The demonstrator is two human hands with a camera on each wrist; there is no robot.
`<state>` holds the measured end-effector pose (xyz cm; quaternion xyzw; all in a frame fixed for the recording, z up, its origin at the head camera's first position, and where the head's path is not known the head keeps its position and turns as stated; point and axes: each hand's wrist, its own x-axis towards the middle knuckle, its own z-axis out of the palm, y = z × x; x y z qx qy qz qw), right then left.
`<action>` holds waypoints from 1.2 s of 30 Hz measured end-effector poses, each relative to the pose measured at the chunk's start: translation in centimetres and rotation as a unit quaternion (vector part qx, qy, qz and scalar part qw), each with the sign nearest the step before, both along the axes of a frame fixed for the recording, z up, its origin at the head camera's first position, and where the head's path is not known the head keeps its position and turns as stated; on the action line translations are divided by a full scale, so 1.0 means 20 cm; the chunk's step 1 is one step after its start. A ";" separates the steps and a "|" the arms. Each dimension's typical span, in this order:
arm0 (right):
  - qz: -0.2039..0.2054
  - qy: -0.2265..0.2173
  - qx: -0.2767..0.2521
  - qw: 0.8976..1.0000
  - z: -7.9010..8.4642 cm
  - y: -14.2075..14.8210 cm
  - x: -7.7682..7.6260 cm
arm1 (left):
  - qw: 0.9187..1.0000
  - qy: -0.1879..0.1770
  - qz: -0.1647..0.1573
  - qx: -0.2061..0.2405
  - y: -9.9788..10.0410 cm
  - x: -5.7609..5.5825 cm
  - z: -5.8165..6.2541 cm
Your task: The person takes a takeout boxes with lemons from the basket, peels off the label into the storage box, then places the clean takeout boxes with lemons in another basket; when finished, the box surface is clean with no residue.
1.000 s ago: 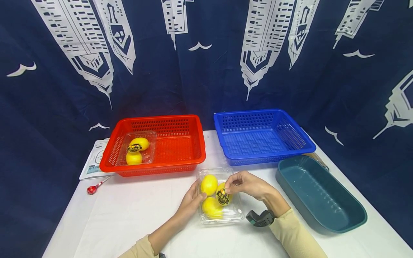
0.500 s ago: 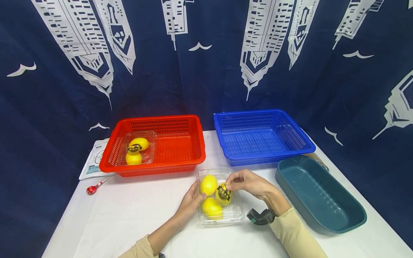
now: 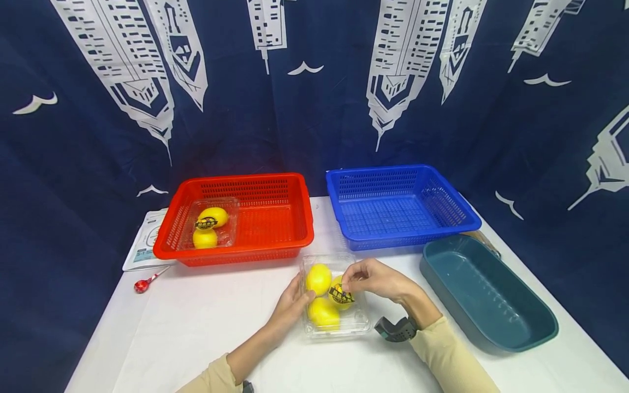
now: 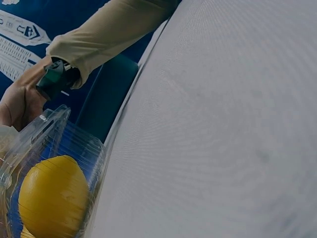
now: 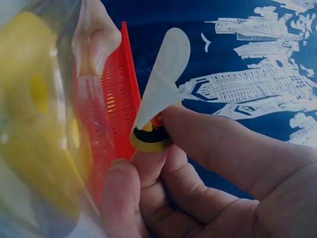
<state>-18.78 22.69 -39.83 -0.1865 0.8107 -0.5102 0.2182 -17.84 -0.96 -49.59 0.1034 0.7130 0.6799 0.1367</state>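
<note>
A clear plastic fruit box [image 3: 351, 327] holding three lemons [image 3: 323, 314] lies on the white table, in the middle of the head view. My left hand [image 3: 289, 307] grips its left side, the thumb over the edge. Above the box's right part, my right hand [image 3: 377, 281] pinches a black-and-yellow sticker [image 3: 340, 296] between thumb and fingers. In the right wrist view the sticker's pale backing side [image 5: 166, 69] is bent up, away from the lid. One lemon [image 4: 54, 196] shows through the box wall in the left wrist view; the left hand is out of sight there.
Behind stands a red basket [image 3: 262, 255] with another labelled box of lemons [image 3: 213, 217], beside a blue basket [image 3: 388, 238]. A dark green tub [image 3: 491, 295] is at the right. At the left lie a red lollipop [image 3: 141, 286] and a printed white packet [image 3: 142, 248].
The sticker in my right hand tilts and shifts slightly between frames. My left hand and the box stay in place.
</note>
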 end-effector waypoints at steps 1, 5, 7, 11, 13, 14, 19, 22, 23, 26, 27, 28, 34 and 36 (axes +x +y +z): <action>0.001 0.002 0.003 1.000 0.01 0.00 0.00 | 1.000 0.001 0.000 0.000 0.00 0.00 0.00; 0.004 0.010 0.016 1.000 0.04 0.01 0.01 | 1.000 0.000 0.001 0.002 0.00 -0.01 0.00; 0.005 0.014 0.022 1.000 0.06 0.01 0.01 | 1.000 0.000 0.001 0.004 0.00 -0.01 0.00; 0.013 0.021 0.033 0.999 0.12 0.04 0.00 | 1.000 -0.005 -0.001 0.004 -0.01 -0.01 -0.01; 0.014 0.024 0.039 0.999 0.14 0.06 0.00 | 1.000 -0.007 -0.003 0.007 -0.01 -0.01 -0.01; 0.014 0.027 0.043 0.999 0.16 0.07 0.00 | 1.000 -0.005 -0.005 0.009 -0.01 -0.01 -0.01; -0.003 0.056 0.077 0.995 0.20 0.18 -0.02 | 1.000 0.002 -0.009 0.024 -0.02 0.00 -0.01; -0.014 0.070 0.095 0.993 0.23 0.26 -0.02 | 1.000 0.010 -0.010 0.020 -0.01 -0.01 -0.01; -0.018 0.072 0.099 0.992 0.24 0.29 -0.02 | 1.000 0.011 -0.010 0.020 -0.01 -0.01 -0.01; -0.030 0.070 0.112 0.991 0.26 0.38 0.00 | 1.000 0.004 -0.010 0.020 -0.01 -0.01 -0.01; -0.036 0.072 0.117 0.990 0.27 0.42 0.00 | 1.000 0.001 -0.010 0.020 -0.01 -0.01 -0.01; -0.041 0.072 0.124 0.989 0.27 0.45 0.01 | 1.000 -0.006 -0.009 0.024 -0.01 -0.01 -0.01; -0.057 0.111 0.153 0.980 0.28 0.67 0.02 | 1.000 -0.013 -0.011 0.026 -0.01 0.00 0.00; -0.057 0.128 0.160 0.977 0.27 0.74 0.02 | 0.999 -0.014 -0.011 0.029 -0.01 -0.01 0.00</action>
